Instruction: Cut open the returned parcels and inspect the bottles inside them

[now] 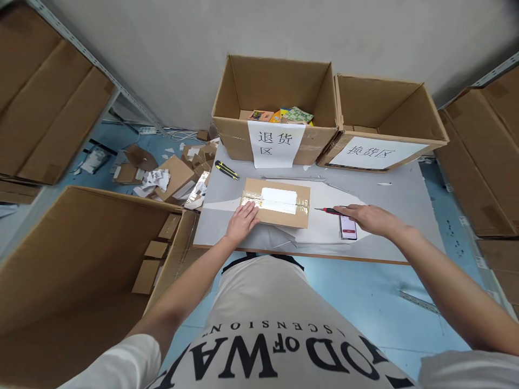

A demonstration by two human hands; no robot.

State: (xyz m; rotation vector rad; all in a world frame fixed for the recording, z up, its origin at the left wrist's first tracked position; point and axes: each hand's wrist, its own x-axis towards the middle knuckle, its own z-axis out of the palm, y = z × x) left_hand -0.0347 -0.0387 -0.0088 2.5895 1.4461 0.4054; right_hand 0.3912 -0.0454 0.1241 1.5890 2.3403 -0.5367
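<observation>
A taped cardboard parcel (275,220) with a white label lies flat on the table. My left hand (242,220) rests on its near left corner, fingers stretched out over the edge. To the right of the parcel, my right hand (367,217) is closed round a red-and-black screwdriver (330,210), whose thin shaft points left at the parcel without touching it. Just below that hand lies a phone (348,228) with its screen lit, its top end partly covered. A yellow-and-black box cutter (227,169) sits at the table's left, beyond the parcel.
Two open cartons with paper signs stand at the back: the left carton (227,141) contains colourful packets, the right carton (436,138) some brown boxes. A large open carton (81,200) with small boxes is at my left. Cardboard scraps (174,175) litter the floor beyond it.
</observation>
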